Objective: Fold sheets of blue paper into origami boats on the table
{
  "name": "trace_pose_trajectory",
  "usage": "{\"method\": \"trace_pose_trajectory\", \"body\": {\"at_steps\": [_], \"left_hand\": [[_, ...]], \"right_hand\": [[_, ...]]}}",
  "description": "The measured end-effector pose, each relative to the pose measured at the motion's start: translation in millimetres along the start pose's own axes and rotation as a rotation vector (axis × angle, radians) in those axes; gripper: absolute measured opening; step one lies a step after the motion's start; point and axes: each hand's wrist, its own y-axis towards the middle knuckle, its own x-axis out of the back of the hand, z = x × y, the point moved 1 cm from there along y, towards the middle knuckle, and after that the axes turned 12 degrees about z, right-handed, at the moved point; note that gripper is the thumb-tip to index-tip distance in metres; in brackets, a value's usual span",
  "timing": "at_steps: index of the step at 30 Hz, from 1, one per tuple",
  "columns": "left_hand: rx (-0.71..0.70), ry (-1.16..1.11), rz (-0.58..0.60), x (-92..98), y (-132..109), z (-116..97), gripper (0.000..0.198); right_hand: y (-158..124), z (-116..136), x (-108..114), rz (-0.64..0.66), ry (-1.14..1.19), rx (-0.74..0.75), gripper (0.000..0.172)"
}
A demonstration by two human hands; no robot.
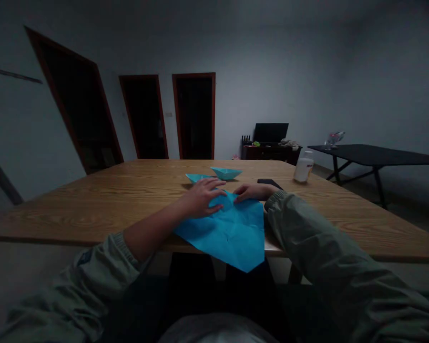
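Note:
A creased sheet of blue paper lies at the near edge of the wooden table, its lower corner hanging over the edge. My left hand rests on the upper left part of the sheet with its fingers spread. At the sheet's upper edge, my right hand has its thumb and fingers pressed together on the paper. Just beyond my hands stand two folded blue paper boats, one further back and the other partly hidden behind my left hand.
On the wooden table, a dark flat object lies beyond my right wrist, and a white bottle stands further right. A black table is at the far right. A screen stands on a dark cabinet by the back wall.

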Motion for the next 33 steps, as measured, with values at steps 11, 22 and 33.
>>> {"method": "trace_pose_trajectory", "body": {"at_steps": [11, 22, 33], "left_hand": [[0.474, -0.045, 0.436, -50.1, -10, 25, 0.079], [0.675, -0.034, 0.322, -57.8, 20, 68, 0.081], [0.669, -0.007, 0.27, -36.4, -40, 100, 0.082]], "right_hand": [[7, -12, 25, -0.711, -0.654, -0.242, 0.034], [69, -8, -52, -0.544, -0.869, -0.203, 0.067], [32, -51, -24, -0.507, -0.873, -0.334, 0.083]]}}
